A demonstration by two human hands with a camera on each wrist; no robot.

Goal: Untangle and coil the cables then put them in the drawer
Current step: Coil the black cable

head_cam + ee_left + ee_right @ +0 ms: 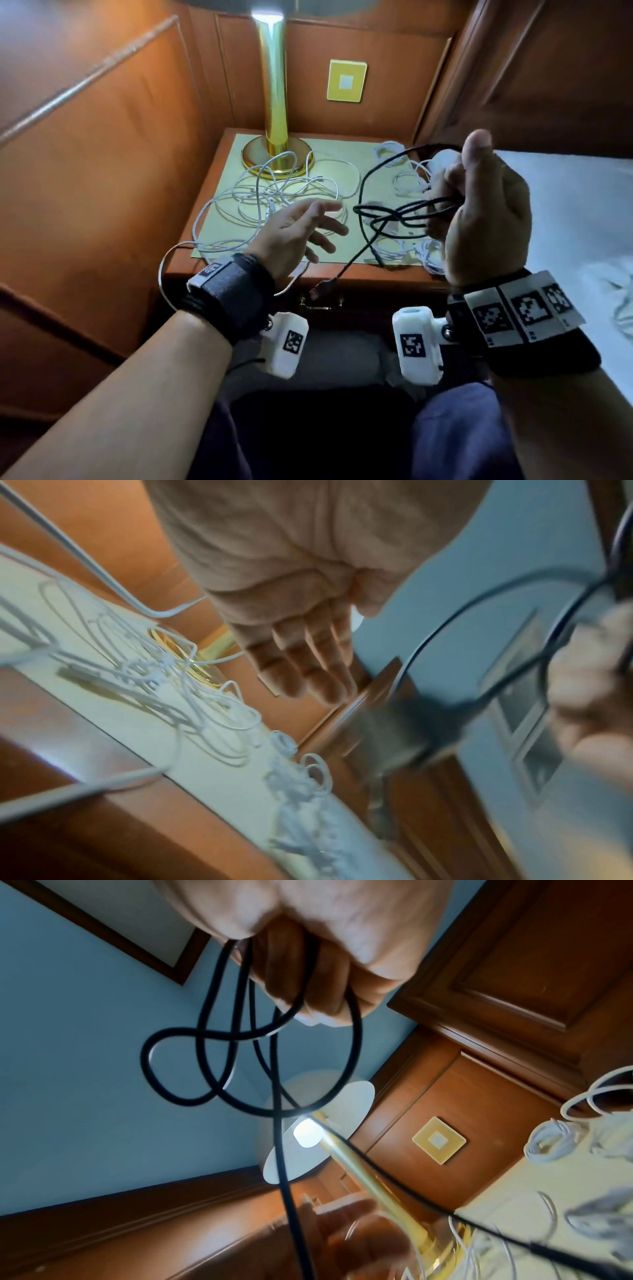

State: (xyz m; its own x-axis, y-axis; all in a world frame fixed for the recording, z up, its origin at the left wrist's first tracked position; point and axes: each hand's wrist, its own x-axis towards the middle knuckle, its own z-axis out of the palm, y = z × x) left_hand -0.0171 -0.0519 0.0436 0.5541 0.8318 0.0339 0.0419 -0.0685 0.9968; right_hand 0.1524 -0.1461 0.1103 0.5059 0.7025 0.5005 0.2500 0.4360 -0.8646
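Observation:
My right hand [479,212] is raised over the nightstand's right side and grips several loops of a black cable [387,212]. In the right wrist view the fingers [308,988] curl round the black cable [212,1053], whose ends hang down. One plug end [323,287] dangles at the drawer front [376,298], which is closed. My left hand [305,229] hovers open, fingers spread, just left of the black loops and touches nothing. Tangled white cables [274,195] lie on the nightstand top [219,250]; the left wrist view shows them too [192,696].
A brass lamp [274,102] stands at the back of the nightstand, its base among the white cables. Small coiled white cables [404,178] lie at the right. Wooden panels close in the left and back. A bed with white sheets [565,222] is to the right.

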